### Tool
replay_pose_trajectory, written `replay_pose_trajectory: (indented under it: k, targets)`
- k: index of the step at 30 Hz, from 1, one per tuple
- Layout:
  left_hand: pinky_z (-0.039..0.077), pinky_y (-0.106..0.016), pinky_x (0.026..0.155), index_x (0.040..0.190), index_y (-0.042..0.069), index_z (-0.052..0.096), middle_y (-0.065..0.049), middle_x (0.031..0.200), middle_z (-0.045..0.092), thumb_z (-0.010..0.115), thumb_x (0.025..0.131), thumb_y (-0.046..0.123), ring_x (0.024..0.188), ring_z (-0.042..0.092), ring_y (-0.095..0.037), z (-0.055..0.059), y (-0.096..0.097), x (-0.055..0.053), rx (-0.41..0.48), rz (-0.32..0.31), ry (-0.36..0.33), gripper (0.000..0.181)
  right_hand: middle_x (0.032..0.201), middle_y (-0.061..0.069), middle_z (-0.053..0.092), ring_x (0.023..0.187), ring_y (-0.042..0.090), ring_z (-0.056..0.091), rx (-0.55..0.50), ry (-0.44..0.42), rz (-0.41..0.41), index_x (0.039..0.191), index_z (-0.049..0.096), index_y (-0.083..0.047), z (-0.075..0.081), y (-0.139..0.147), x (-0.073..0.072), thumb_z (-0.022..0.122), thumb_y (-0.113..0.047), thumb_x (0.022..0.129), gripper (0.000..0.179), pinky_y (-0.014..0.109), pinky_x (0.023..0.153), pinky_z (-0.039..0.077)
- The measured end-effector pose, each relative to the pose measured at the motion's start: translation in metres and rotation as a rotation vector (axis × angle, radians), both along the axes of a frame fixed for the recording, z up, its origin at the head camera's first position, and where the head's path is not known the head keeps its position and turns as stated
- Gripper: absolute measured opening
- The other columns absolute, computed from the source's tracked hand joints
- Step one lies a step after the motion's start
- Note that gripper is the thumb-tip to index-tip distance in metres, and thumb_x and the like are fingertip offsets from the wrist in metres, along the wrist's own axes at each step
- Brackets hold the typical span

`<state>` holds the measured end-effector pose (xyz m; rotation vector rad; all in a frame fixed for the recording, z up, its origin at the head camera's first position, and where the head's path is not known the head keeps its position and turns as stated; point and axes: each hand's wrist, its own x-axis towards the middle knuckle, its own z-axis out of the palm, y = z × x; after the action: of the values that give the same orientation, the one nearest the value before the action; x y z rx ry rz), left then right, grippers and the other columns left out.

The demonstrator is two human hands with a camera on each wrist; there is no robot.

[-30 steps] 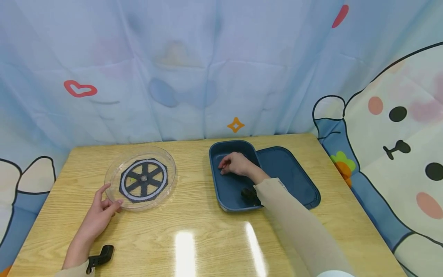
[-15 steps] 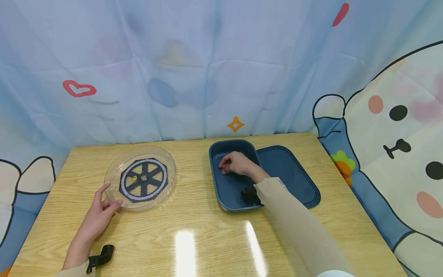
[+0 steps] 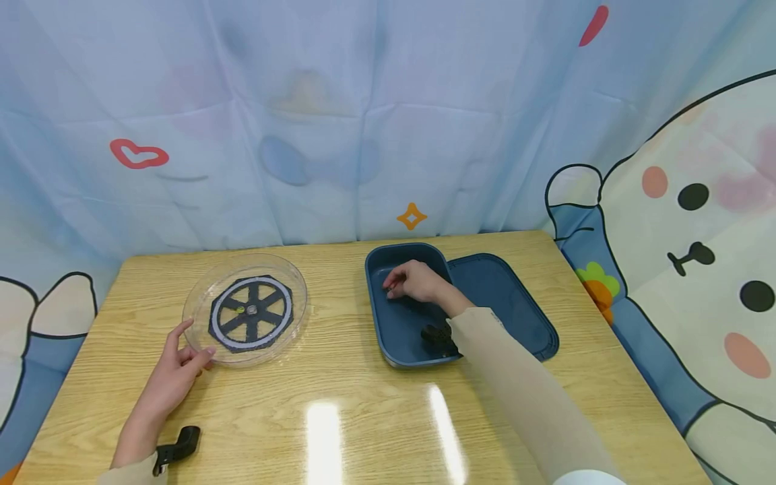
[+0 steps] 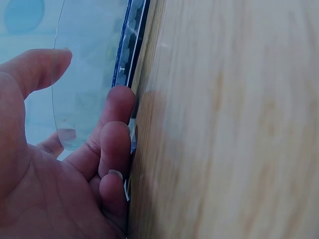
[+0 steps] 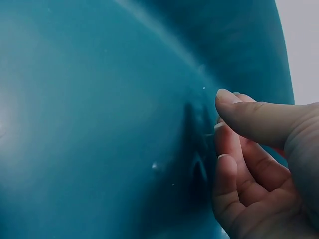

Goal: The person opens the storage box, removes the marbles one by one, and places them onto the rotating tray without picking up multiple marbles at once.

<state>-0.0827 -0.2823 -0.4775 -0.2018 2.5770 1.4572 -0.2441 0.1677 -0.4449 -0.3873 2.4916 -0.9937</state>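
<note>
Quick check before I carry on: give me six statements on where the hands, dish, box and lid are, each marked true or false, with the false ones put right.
1. The left hand touches the dish's edge. True.
2. The lid and the box are both blue. True.
3. The lid covers the box. False: it lies on the table, to the right of the box.
4. The right hand is inside the box. True.
5. The dish stands right of the box. False: it is to the left.
6. The right hand is spread flat. False: its fingers are curled; whether they pinch anything cannot be told.
</note>
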Motion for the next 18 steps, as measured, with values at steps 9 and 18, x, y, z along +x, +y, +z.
replay_pose_trajectory:
  k: [9,18]
  targets:
    - [0.033,-0.03,0.059,0.159,0.006,0.001,-0.006,0.078,0.06,0.055,0.104,0.031,0.057,0.039,-0.014,0.001,0.003,0.002,0.032,0.017,0.032,0.081,0.103,0.002,0.07,0.091,0.017,0.065,-0.06,0.042,-0.025,0.108,0.073,-0.008,0.012,0.0,0.003,0.073,-0.01,0.092,0.016,0.036,0.083,0.052]
    - [0.032,-0.031,0.056,0.159,0.007,0.003,-0.005,0.077,0.058,0.055,0.104,0.029,0.055,0.037,-0.014,0.0,0.004,0.002,0.042,0.034,0.051,0.079,0.099,-0.001,0.069,0.09,0.016,0.064,-0.103,0.185,0.012,0.108,0.073,-0.009,0.039,-0.012,0.011,0.071,-0.012,0.094,0.015,0.036,0.081,0.052]
